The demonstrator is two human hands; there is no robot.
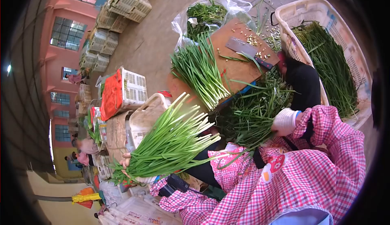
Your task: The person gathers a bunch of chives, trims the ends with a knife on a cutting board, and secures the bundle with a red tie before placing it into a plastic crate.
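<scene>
My left hand [126, 161] is closed around the leafy end of a thick bunch of garlic chives [170, 137]. Their pale stem ends fan out to the right. My right hand [284, 122], white-covered at the wrist, is down at a loose heap of green leaves [256, 111] near my lap. Its fingers are dark and blurred, so their grip does not show. Beyond the held bunch, a second bunch of chives [199, 70] lies on a brown board [235, 72]. A cleaver [248, 51] with a dark handle rests on that board among cut stem pieces.
To the right stands a white plastic crate [302, 7] filled with long greens. A clear plastic bag [233, 3] holding greens lies behind the board. Stem scraps litter the floor. At left are a crate with a red cloth [111, 95] and stacked crates [126, 3]; people are farther off.
</scene>
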